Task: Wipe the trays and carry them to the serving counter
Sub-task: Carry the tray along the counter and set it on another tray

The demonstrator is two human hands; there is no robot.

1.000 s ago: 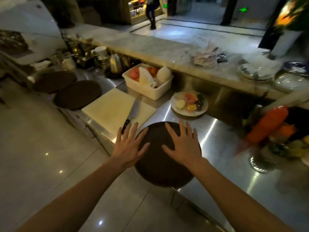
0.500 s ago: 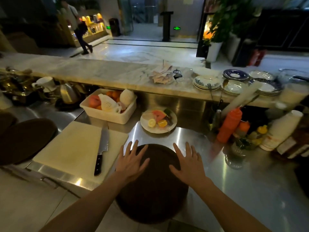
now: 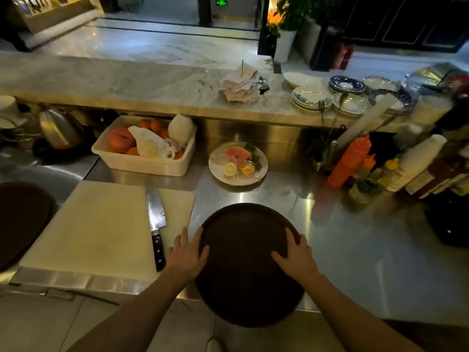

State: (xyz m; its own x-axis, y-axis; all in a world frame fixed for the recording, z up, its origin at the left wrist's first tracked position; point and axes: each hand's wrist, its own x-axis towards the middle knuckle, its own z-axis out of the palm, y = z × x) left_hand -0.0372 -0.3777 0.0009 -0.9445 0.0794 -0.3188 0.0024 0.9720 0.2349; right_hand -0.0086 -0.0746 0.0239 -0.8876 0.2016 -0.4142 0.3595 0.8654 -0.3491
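Note:
A round dark brown tray point(image 3: 247, 252) lies on the steel worktop point(image 3: 355, 250), its near part hanging over the front edge. My left hand point(image 3: 187, 252) grips its left rim, thumb on top of the tray. My right hand point(image 3: 295, 254) grips the right rim the same way. Another dark round tray point(image 3: 20, 219) rests at the far left edge of the view. The marble serving counter point(image 3: 114, 82) runs across the back, one step higher than the worktop.
A white cutting board point(image 3: 101, 229) with a knife point(image 3: 156, 222) lies just left of the tray. Behind are a fruit tub point(image 3: 144, 163), a plate of cut fruit point(image 3: 238, 163), an orange squeeze bottle point(image 3: 349, 161) with jars, stacked plates point(image 3: 312, 100) and napkins point(image 3: 239, 85).
My hands went from lying flat on the tray, fingers spread, to gripping its left and right rims. The view swung right and closer; the tray sits further onto the worktop.

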